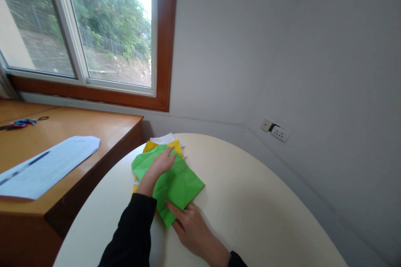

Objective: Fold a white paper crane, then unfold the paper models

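A creased sheet of green paper (180,181) lies on the round white table, on top of yellow paper (176,147) and white paper (163,139) that stick out past its edges. My left hand (163,162) rests on the upper part of the green sheet, palm down with fingers stretched out. At the sheet's near edge, my right hand (192,227) grips the paper, with one digit on top and other fingertips partly hidden by the edge.
The round white table (244,187) curves close to the wall. To the left, a wooden desk (115,127) holds printed sheets (62,160), a dark pen (39,157) and scissors (25,122). A wall socket (280,133) and a window are beyond.
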The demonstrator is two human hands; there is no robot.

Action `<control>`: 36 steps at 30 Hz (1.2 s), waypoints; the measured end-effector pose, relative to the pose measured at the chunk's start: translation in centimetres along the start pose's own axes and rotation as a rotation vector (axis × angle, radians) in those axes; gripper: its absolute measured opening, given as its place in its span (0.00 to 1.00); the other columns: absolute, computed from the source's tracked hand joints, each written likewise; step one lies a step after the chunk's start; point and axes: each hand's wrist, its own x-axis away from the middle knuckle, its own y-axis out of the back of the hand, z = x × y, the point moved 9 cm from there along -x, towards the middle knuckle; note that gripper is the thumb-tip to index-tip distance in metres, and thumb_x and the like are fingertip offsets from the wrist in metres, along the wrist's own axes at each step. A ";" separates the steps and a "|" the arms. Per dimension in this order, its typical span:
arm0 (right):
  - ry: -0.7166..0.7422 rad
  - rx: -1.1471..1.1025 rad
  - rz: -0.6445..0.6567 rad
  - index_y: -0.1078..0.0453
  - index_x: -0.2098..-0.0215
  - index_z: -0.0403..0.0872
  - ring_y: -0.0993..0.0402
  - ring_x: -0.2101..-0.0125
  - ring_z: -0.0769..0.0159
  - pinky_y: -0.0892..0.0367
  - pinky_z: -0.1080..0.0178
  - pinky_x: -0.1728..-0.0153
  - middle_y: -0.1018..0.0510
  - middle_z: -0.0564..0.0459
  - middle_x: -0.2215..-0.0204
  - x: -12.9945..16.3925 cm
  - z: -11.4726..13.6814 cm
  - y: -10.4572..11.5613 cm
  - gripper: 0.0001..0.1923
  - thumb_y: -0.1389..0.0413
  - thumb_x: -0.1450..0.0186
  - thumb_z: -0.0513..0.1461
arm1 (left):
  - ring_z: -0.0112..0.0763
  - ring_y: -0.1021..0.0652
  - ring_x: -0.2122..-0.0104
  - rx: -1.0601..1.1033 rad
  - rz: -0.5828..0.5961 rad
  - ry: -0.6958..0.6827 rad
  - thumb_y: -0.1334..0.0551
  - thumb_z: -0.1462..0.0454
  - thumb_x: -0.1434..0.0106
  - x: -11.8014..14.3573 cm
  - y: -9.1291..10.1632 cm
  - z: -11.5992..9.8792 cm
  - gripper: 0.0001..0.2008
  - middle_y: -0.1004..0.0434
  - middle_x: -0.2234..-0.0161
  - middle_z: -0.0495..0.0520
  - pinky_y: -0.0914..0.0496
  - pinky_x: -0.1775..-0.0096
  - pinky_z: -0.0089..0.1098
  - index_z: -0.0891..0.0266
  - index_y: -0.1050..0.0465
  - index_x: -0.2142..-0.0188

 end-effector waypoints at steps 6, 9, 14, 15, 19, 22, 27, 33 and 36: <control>-0.033 -0.040 0.018 0.37 0.45 0.44 0.26 0.67 0.58 0.30 0.59 0.63 0.20 0.47 0.67 0.1 -0.5 -0.4 0.24 0.50 0.40 0.31 | 0.61 0.53 0.38 -0.659 -0.055 -0.016 0.36 0.60 0.50 0.8 1.1 4.9 0.16 0.46 0.41 0.76 0.67 0.48 0.65 0.65 0.29 0.62; -0.027 -0.044 0.015 0.36 0.46 0.44 0.26 0.67 0.59 0.30 0.60 0.63 0.20 0.47 0.67 0.2 -0.5 -0.7 0.22 0.51 0.38 0.31 | 0.57 0.51 0.38 -0.946 -0.020 -0.055 0.42 0.58 0.44 1.6 0.9 6.2 0.22 0.50 0.39 0.76 0.71 0.47 0.62 0.68 0.32 0.52; -0.033 -0.061 0.010 0.32 0.51 0.45 0.26 0.66 0.61 0.31 0.61 0.62 0.21 0.47 0.67 0.5 -0.6 -0.7 0.18 0.53 0.37 0.30 | 0.50 0.53 0.37 -1.333 0.016 -0.140 0.51 0.58 0.38 2.5 0.2 7.5 0.27 0.53 0.37 0.69 0.73 0.44 0.56 0.69 0.43 0.41; -0.029 -0.068 0.007 0.32 0.51 0.46 0.27 0.66 0.61 0.31 0.61 0.61 0.21 0.48 0.67 0.6 -0.5 -0.7 0.18 0.53 0.37 0.30 | 0.50 0.52 0.37 -1.391 0.022 -0.156 0.52 0.58 0.37 2.6 0.1 7.5 0.28 0.53 0.37 0.68 0.72 0.43 0.56 0.69 0.44 0.40; -0.020 -0.099 -0.019 0.30 0.54 0.47 0.26 0.65 0.62 0.31 0.61 0.58 0.21 0.49 0.66 1.5 -0.4 -0.4 0.18 0.54 0.39 0.29 | 0.50 0.49 0.38 -1.555 0.022 -0.208 0.54 0.56 0.35 2.8 -0.2 7.3 0.27 0.51 0.37 0.67 0.65 0.43 0.58 0.67 0.45 0.40; -0.033 -0.130 -0.044 0.30 0.55 0.48 0.25 0.62 0.63 0.32 0.60 0.54 0.21 0.49 0.63 2.5 -0.4 0.0 0.20 0.53 0.40 0.28 | 0.50 0.45 0.39 -1.603 0.016 -0.249 0.55 0.57 0.34 3.0 -0.3 6.9 0.25 0.47 0.39 0.67 0.59 0.43 0.59 0.66 0.42 0.42; -0.059 -0.146 -0.022 0.30 0.54 0.47 0.27 0.56 0.63 0.35 0.57 0.49 0.22 0.48 0.57 4.7 -0.2 0.7 0.20 0.54 0.40 0.27 | 0.43 0.26 0.55 -1.604 0.075 -0.327 0.56 0.67 0.34 3.6 -0.6 5.5 0.17 0.26 0.56 0.65 0.44 0.47 0.56 0.66 0.29 0.60; -0.055 -0.068 0.106 0.30 0.53 0.47 0.32 0.49 0.64 0.41 0.55 0.45 0.27 0.48 0.50 8.2 0.2 2.1 0.19 0.54 0.38 0.28 | 0.42 0.29 0.51 -1.571 0.239 -0.546 0.52 0.64 0.34 5.6 -1.7 1.3 0.16 0.28 0.53 0.64 0.47 0.43 0.49 0.67 0.31 0.54; -0.083 -0.035 0.193 0.31 0.52 0.47 0.33 0.48 0.64 0.41 0.54 0.44 0.28 0.48 0.48 9.7 -0.3 3.4 0.18 0.54 0.36 0.30 | 0.41 0.38 0.42 -1.565 0.354 -0.655 0.50 0.57 0.35 8.0 -2.0 -0.7 0.21 0.38 0.42 0.61 0.54 0.40 0.48 0.64 0.40 0.45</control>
